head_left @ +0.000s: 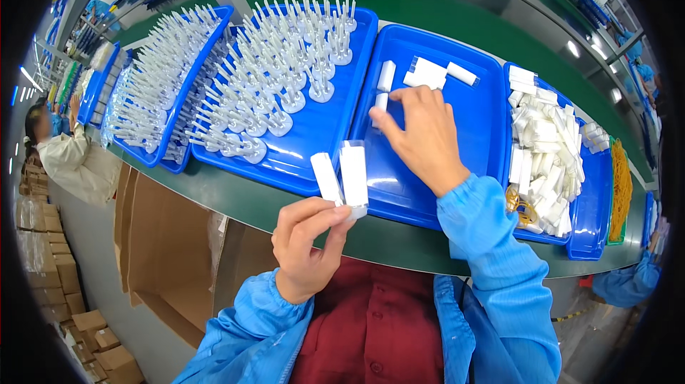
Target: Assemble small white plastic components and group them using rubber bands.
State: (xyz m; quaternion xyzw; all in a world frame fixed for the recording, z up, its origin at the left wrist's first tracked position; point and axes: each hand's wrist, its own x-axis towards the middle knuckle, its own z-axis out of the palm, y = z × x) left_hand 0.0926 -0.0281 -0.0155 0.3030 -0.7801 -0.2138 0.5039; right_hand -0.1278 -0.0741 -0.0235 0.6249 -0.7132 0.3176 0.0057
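My left hand (310, 241) is closed in a pinch in front of my chest, holding two white cylindrical pieces upright by their lower ends. The taller piece (353, 173) has a clear film edge at its top and a clear base; the shorter piece (326, 178) leans left beside it. My right hand (428, 138) reaches into the middle blue tray (464, 152), thumb and index finger at a small white piece (380, 102) near the left wall, partly covered by the thumb. Farther back lie another white piece (386, 76), a white cluster (426, 73) and a tilted piece (462, 73).
Left, blue trays (314, 130) hold many upright clear-based stems (285, 63). A tray heaped with white pieces (546, 148) stands right, beyond it yellow rubber bands (619, 188). An open cardboard box (171, 241) sits below the green table (242, 202). A person (78, 155) works far left.
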